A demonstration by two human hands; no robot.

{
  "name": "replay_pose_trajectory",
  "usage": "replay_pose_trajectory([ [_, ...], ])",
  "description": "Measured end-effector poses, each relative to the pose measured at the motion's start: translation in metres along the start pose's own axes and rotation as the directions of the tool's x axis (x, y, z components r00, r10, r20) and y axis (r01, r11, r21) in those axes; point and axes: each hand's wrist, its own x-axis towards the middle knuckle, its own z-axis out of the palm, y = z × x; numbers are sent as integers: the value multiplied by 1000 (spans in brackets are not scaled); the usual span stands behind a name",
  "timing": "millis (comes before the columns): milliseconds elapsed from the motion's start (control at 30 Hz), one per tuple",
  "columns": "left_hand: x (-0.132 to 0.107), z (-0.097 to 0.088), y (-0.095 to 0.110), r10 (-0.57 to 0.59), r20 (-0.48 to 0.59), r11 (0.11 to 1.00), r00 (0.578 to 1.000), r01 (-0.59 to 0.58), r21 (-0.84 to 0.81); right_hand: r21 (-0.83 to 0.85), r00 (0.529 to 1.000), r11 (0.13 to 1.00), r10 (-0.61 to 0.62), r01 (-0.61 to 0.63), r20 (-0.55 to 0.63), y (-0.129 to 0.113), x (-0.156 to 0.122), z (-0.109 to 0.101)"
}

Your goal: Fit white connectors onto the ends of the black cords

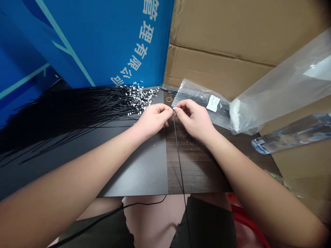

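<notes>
Over the middle of the table, my left hand (157, 118) and my right hand (194, 117) meet fingertip to fingertip. Both pinch the top end of a thin black cable (179, 151), which hangs down past the table's front edge toward my lap. A tiny white piece shows at my right fingertips; its details are too small to make out. Left of my hands lies a large bundle of black cables (85, 103), with small white ends (139, 98) fanned toward me. Just behind my right hand is a clear plastic bag (196, 91) with a white label, holding dark strands.
A bag of white pieces (234, 115) lies at the right, beside another clear plastic package (292, 136). A yellow rubber band (169, 99) rests behind my hands. The blue printed panel (124, 34) and cardboard (219, 34) wall off the back. A black cord (129, 206) crosses my lap.
</notes>
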Motion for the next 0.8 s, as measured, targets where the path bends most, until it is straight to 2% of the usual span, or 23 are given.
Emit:
replay_pose_trajectory([
  [200, 1, 1, -1, -14, 7, 999, 1000, 15, -52, -8, 1000, 1000, -15, 15, 1, 0, 0, -1],
  [600, 1, 0, 0, 15, 7, 1000, 1000, -15, 6, -14, 1000, 1000, 6, -6, 5, -2, -1, -1],
  [800, -1, 1, 0, -36, -1, 999, 999, 36, 7, -13, 1000, 1000, -6, 6, 3, 0, 0, -1],
])
